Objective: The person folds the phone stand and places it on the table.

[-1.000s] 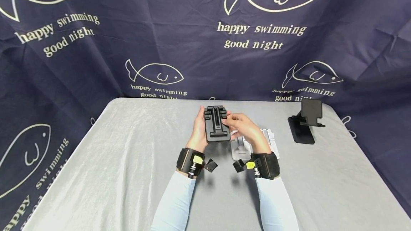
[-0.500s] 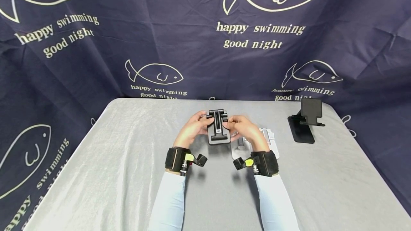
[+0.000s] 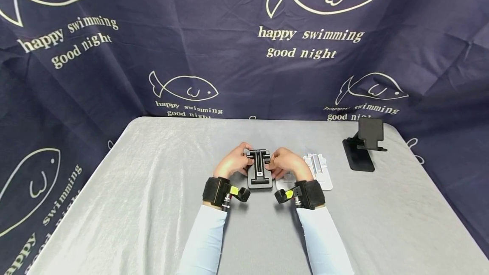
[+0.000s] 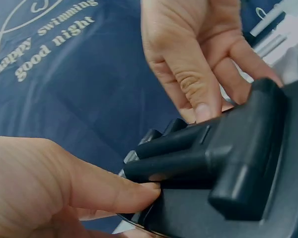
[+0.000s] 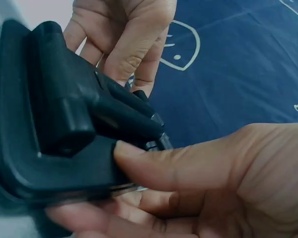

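A folded black phone stand [image 3: 260, 180] is held between both hands in the middle, close over the grey cloth. My left hand [image 3: 232, 162] pinches its left edge, thumb on the upper face and fingers beneath, as the left wrist view shows. On the opposite edge my right hand [image 3: 289, 163] grips the same way; its thumb presses on the base [image 5: 94, 173] in the right wrist view. The arm of the stand [image 4: 238, 158] lies flat against the base. Partly hidden by the right hand and wrist is a folded white phone stand [image 3: 286, 179].
Just right of it lies another folded white phone stand [image 3: 324, 178]. An unfolded black phone stand [image 3: 370, 134] stands upright at the back right of the cloth-covered table [image 3: 172, 207]. Behind hangs a dark blue curtain [image 3: 237, 46] with fish prints.
The left hand has shifted from under the black stand to its left edge. Both hands have then brought the stand nearer the person and lower toward the table.
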`<state>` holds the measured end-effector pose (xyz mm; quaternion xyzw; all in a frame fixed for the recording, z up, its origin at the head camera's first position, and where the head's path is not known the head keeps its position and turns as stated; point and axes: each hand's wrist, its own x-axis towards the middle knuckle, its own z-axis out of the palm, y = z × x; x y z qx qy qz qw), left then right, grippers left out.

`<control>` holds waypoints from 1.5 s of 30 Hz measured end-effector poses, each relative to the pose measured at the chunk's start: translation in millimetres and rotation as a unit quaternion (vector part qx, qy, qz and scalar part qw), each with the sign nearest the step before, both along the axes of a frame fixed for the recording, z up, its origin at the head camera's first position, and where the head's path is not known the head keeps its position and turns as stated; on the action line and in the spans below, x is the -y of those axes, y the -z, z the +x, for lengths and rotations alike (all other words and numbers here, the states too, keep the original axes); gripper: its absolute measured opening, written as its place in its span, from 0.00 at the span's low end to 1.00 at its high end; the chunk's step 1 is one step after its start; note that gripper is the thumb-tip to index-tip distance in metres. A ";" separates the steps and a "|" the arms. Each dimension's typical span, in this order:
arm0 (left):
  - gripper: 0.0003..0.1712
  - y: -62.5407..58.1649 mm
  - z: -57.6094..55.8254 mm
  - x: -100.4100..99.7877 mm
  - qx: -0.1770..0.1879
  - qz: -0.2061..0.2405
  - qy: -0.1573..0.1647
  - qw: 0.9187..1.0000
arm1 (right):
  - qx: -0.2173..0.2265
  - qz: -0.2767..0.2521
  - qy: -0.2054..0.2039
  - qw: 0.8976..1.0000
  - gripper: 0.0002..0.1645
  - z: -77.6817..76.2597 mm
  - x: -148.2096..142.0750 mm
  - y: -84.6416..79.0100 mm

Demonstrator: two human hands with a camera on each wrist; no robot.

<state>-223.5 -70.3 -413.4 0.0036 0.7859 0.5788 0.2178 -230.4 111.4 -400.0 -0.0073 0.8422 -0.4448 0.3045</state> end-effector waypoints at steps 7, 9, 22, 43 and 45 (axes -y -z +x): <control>0.24 5.7 -0.9 -4.8 -0.028 -0.046 0.002 0.999 | -0.020 0.067 0.010 0.997 0.10 1.5 7.1 2.0; 0.23 5.1 -0.7 -4.7 -0.042 -0.070 0.005 0.997 | -0.029 0.087 0.017 0.996 0.12 3.0 10.1 1.4; 0.21 4.7 -0.5 -7.0 -0.099 -0.207 -0.008 0.973 | -0.071 0.142 0.048 0.986 0.13 8.4 21.0 -0.2; 0.19 9.6 -2.3 -10.4 -0.106 -0.241 -0.008 0.965 | -0.081 0.143 0.049 0.985 0.11 6.4 20.0 4.3; 0.21 8.7 -2.0 -9.6 -0.106 -0.238 -0.007 0.965 | -0.068 0.122 0.046 0.989 0.10 6.3 16.7 3.6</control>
